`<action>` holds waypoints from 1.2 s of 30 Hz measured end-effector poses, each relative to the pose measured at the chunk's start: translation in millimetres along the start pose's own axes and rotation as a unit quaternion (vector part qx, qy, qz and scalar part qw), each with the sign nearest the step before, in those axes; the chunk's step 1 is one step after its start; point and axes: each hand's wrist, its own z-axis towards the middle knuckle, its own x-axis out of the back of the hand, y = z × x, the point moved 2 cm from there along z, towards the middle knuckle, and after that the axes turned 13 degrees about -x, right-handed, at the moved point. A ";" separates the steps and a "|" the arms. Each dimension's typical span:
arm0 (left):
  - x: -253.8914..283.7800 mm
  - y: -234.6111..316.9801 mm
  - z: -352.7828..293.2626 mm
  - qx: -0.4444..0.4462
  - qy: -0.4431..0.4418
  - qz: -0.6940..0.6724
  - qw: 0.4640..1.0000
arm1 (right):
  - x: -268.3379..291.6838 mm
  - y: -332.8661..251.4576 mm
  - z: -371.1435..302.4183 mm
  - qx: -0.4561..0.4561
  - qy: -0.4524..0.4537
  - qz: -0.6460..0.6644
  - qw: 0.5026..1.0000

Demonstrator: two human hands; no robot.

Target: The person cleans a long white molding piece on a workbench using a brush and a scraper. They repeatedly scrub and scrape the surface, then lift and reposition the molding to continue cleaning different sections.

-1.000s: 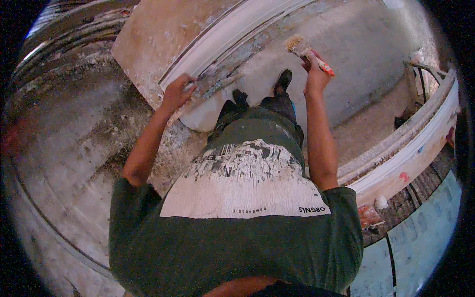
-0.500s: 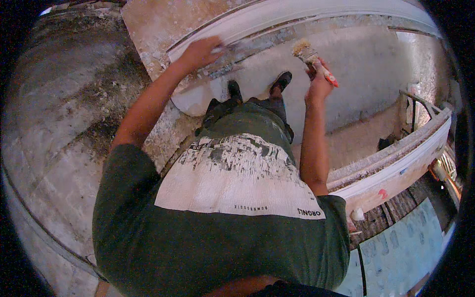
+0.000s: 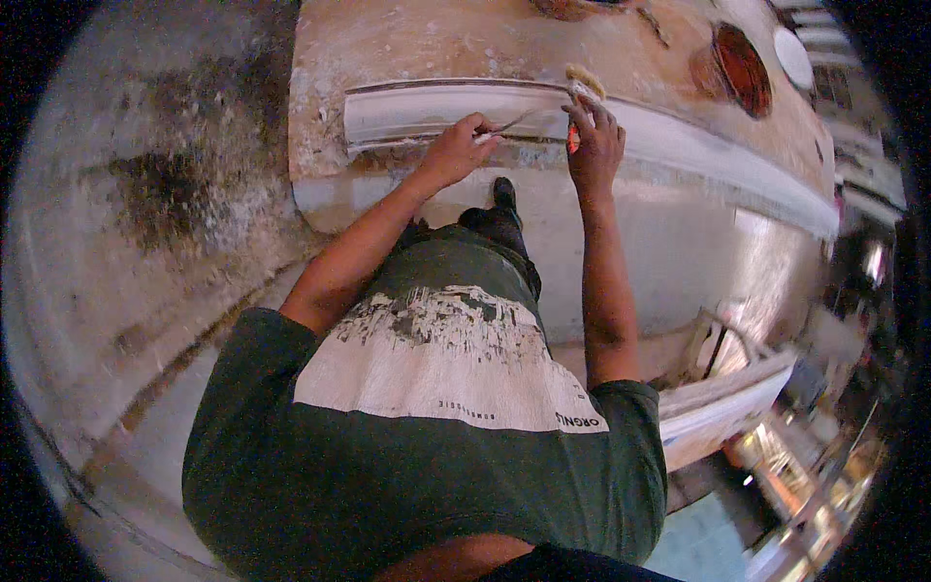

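The left hand (image 3: 452,157) is curling its fingers closed around a slim, thin-tipped tool (image 3: 508,125), which is pointing over the long white moulding (image 3: 417,113). That moulding is lying along the near edge of the tabletop (image 3: 465,47), while the right hand (image 3: 597,153) is gripping a paintbrush (image 3: 586,84) above it, fingers closed, bristles facing the far edge. A reddish-brown bowl (image 3: 745,73) is sitting toward the far right corner.

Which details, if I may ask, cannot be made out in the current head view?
In the head view:
Paintbrush: handle mostly hidden by the right hand.
Thin tool: held end covered by the left hand.
Reddish-brown round container: contents too dark and blurred.
Brown vessel: cut off by the upper edge.
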 end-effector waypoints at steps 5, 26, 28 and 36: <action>-41.4 -30.3 -1.6 0.174 0.283 -0.306 0.892 | -30.5 19.7 43.5 0.120 -0.078 0.080 0.986; -62.4 -44.2 -256.0 0.240 0.747 -0.322 0.531 | -41.3 -44.3 33.9 0.402 -0.409 0.090 0.814; -60.8 -43.8 -260.1 0.238 0.752 -0.337 0.515 | -76.2 -87.1 26.4 0.427 -0.402 0.096 0.804; -16.6 -39.7 -208.8 0.218 0.680 -0.368 0.596 | -141.8 -238.3 4.2 0.481 -0.382 0.069 0.786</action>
